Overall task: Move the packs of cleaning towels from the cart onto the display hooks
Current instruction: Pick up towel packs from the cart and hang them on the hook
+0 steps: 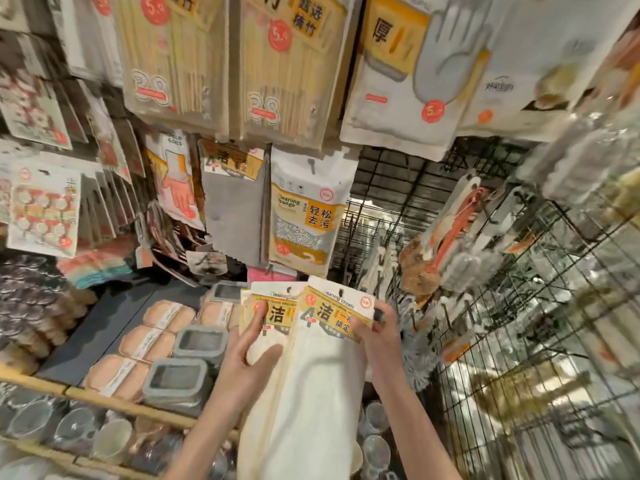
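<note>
Towel packs: I see two side by side, left pack (266,327) in left hand (247,358), right pack (332,341) in right hand (374,336).
Above them: hanging sponge pack (304,216).
Right: wire grid (519,341).
Lower left: shelf (97,327).

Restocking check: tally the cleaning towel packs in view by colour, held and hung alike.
White towel packs, held in the hands: 2, the left pack in the left hand and the right pack in the right hand.
Grey towel pack hanging on the display: 1.
Total: 3.
</note>
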A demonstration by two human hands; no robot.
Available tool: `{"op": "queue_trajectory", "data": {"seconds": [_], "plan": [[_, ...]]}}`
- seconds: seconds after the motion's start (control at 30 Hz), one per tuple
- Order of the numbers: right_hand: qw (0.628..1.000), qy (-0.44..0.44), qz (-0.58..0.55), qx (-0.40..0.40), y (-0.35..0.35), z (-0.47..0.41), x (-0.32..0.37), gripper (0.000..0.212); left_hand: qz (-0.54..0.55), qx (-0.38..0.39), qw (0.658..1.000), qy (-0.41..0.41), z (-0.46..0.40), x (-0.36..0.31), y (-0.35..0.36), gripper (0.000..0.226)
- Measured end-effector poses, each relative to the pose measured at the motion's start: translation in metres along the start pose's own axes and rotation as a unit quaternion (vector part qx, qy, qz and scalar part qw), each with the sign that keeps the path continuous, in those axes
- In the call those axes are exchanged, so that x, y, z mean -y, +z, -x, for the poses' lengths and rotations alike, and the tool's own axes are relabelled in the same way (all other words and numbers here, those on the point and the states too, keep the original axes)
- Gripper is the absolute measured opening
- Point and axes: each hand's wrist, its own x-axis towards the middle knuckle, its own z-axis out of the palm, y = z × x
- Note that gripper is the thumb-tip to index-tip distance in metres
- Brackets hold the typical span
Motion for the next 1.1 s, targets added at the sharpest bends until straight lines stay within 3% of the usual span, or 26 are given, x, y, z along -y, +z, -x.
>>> {"op": "queue_trajectory", "data": {"seconds": [0.13,0.33,1.1], "plan": [[0.999,0.015,-0.032,-0.025,0.002,-0.021,-0.009,0.039,-0.035,-0.01,0.999,0.012,-0.02,0.005,-0.009,0.07],[0.997,0.032,0.011,-0.066,0.009,-0.049,-0.023,0.043,-0.081,-0.042,0.996,-0.014,-0.034,0.008,-0.027,0.073],[0.991,0.022,0.058,-0.119,0.022,-0.109,-0.062,0.036,-0.07,-0.061,0.995,-0.037,-0.035,0.003,-0.043,0.071]]}}
